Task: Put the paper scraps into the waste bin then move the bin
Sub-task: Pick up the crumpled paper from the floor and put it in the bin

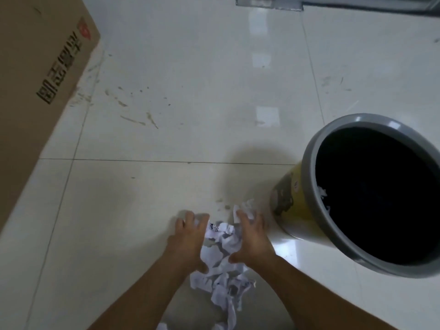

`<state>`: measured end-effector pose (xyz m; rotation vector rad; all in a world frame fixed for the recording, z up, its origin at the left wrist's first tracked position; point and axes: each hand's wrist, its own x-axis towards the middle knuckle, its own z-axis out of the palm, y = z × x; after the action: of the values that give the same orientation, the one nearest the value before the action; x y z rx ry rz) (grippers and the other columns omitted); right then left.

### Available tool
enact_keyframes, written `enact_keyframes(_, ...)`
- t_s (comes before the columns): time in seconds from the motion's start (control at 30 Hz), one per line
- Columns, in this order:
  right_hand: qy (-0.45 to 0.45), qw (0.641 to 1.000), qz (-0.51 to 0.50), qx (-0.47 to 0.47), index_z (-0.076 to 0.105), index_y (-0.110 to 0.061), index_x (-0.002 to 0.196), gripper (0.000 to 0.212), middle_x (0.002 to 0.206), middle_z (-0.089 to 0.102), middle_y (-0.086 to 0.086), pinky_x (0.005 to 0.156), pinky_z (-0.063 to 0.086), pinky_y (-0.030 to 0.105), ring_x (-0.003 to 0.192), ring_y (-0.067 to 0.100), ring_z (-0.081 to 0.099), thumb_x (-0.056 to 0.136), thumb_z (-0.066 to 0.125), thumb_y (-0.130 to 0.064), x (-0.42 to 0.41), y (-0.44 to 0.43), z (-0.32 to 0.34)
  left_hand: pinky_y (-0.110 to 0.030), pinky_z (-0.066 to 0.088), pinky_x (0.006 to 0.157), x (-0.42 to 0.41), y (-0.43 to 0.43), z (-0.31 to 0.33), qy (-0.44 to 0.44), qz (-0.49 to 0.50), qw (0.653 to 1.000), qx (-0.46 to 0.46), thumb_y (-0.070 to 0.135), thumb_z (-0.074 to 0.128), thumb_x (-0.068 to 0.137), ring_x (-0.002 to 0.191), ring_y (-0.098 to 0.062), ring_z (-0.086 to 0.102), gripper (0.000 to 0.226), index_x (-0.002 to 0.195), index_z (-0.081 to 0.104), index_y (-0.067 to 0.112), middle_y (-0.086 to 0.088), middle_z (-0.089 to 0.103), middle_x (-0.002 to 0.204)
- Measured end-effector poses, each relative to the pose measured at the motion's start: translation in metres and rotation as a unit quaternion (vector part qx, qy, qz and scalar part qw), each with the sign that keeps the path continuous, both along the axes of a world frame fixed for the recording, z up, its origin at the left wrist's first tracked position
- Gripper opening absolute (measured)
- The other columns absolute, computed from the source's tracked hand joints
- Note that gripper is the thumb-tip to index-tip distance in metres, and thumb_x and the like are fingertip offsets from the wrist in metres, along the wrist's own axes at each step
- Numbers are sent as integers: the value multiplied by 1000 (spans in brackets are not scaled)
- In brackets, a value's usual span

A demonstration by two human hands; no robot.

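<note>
A pile of white paper scraps (221, 270) lies on the tiled floor at the bottom centre. My left hand (188, 241) presses against the pile's left side and my right hand (252, 239) against its right side, fingers spread, cupping the scraps between them. The waste bin (307, 186) stands to the right, yellow-walled with a grey rim and a dark inside. A few white scraps (322, 191) show inside it near the left wall. The bin's right edge runs out of view.
A large cardboard box (35, 79) with printed characters fills the left side. The white floor tiles (190, 91) carry smudges and dirt marks. A metal door threshold (269, 3) runs along the top.
</note>
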<state>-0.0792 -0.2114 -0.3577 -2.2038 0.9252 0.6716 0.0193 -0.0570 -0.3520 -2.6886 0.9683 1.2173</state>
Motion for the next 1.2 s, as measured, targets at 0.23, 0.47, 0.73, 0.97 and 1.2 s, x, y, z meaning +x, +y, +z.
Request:
enact_keyframes(0.23, -39, 999, -12, 26, 54, -19, 117, 64, 124, 48, 5, 95, 46, 29, 108, 22, 56, 58, 80, -21, 8, 22, -7, -27, 48, 93, -37, -25, -26, 96, 116, 978, -146, 10, 66, 81, 111, -24, 59, 59, 135, 44, 17, -7, 50, 133)
enact_keyframes(0.47, -129, 991, -25, 33, 59, -18, 98, 42, 106, 53, 3, 84, 46, 24, 95, 17, 54, 61, 76, -21, 45, 17, 40, -24, 45, 78, 3, -25, 25, 45, 170, 963, -204, 10, 69, 67, 104, -24, 64, 49, 114, 56, 16, -3, 65, 112)
enact_keyframes(0.73, -344, 938, 18, -20, 58, -7, 107, 50, 93, 46, 8, 75, 40, 25, 92, 26, 55, 64, 79, -22, 132, -32, 215, -27, 40, 61, 96, -72, 209, -92, 166, 939, -287, 2, 76, 61, 86, -23, 61, 60, 115, 54, 15, -3, 66, 99)
enact_keyframes(0.97, -354, 924, -52, -132, 58, -10, 104, 47, 92, 49, 3, 55, 32, 12, 79, 12, 45, 62, 76, -24, 67, -142, 309, -28, 43, 55, 55, -190, 296, -73, 39, 915, -394, 2, 79, 59, 87, -25, 59, 57, 102, 45, 17, -6, 59, 102)
enact_keyframes(1.2, -322, 924, -127, -165, 56, -20, 93, 44, 91, 51, 3, 54, 34, 8, 67, 3, 43, 56, 78, -26, -8, -191, 302, -25, 43, 62, -5, -251, 287, -33, -42, 917, -395, 6, 78, 64, 89, -22, 57, 56, 109, 46, 16, -6, 55, 106)
